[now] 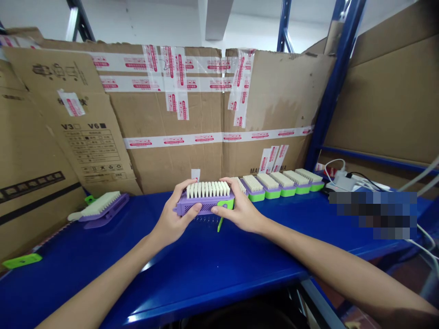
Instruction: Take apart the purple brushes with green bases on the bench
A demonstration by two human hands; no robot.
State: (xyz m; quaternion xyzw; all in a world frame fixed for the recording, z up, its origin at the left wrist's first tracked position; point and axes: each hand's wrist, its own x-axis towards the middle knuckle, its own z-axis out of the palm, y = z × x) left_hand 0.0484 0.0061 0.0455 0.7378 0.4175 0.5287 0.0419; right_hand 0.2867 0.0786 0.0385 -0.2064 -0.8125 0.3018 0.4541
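Observation:
Between my hands, above the blue shelf, is a purple and green brush (pixel 206 205) with its cream bristles facing up. My left hand (pixel 176 214) grips its left end, thumb along the front side. Around the green right end close the fingers of my right hand (pixel 242 208), thumb also on the front. A thin green piece (pixel 220 224) hangs below the brush's right part. Just past my right hand stands a row of several similar brushes (pixel 269 182), bristles up, running to the right.
Another purple brush (pixel 103 208) lies at the left, near a small green piece (pixel 22 261). Taped cardboard (pixel 178 114) walls the back of the blue shelf (pixel 192 269). White cables and a plug (pixel 344 179) sit at the right, beside a blurred-out patch. A blue post (pixel 331 100) rises there.

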